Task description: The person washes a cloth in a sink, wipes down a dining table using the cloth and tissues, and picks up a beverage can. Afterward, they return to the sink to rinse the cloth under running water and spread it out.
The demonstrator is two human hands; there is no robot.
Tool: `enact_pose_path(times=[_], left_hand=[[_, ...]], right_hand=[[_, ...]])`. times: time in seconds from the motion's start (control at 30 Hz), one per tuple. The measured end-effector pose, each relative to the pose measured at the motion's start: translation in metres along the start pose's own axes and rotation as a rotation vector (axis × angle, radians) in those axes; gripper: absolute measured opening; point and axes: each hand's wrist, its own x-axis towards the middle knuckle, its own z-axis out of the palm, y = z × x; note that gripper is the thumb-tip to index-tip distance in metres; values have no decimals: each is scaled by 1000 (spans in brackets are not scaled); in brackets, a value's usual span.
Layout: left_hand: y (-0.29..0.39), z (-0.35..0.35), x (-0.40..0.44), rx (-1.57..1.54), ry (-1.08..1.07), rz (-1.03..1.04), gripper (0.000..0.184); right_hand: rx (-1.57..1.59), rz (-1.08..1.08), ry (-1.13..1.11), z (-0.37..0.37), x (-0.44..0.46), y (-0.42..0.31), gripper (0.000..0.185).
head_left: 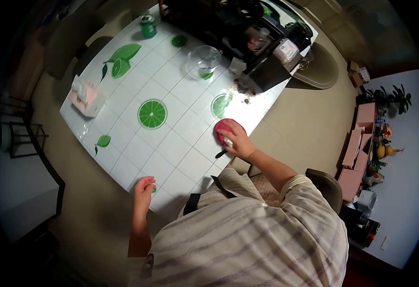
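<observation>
My right hand (238,139) is pressed on a red cloth (224,130), bunched into a rounded shape near the table's right edge. A small white piece (227,142) shows by its fingers; I cannot make out what it is. Just below lies a short black object (221,154), like a handle. My left hand (145,186) is at the table's near edge, fingers loosely bent and apart, holding nothing. Dark scraps (243,90) lie scattered on the shiny tabletop beyond the cloth.
The white table (171,153) has a lime pattern. A clear pitcher (205,58) stands toward the back, near a cluttered black rack (209,21) and dark box (269,74). A green can (147,26) is far left; a tissue box (86,99) sits at the left edge. Chairs (318,67) surround it.
</observation>
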Motion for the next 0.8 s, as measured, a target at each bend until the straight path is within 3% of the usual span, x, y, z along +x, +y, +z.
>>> enact_pose_path(times=[0.07,0.2,0.23,0.27,0.33,0.4,0.47,0.6,0.67,0.73,0.8], left_hand=[[25,26,23,23,-25,-12,28],[69,104,101,246,-166,393,32],[100,133,116,304,-177,485,31],[138,168,127,359,-186,578,30],[198,225,156,519,-271,573,35],[217,280,201,450,-237,873,40],[224,318,241,624,-49,1052,44],[225,346,278,776,57,964,37],[221,341,279,665,-111,879,29],[227,334,243,525,-237,727,23],[207,328,213,538,-268,744,16]], right_hand=[[82,168,93,-17,-4,19,67],[384,294,356,-33,7,50,67],[731,593,321,-57,16,39,67],[881,663,295,-62,17,48,68],[1169,828,270,-71,19,65,71],[1365,758,408,-75,23,74,69],[1303,743,386,-78,22,88,70],[1054,611,335,-94,30,106,75],[812,504,328,-104,33,110,74],[898,529,371,-99,39,110,72],[1248,625,431,-99,53,98,73]])
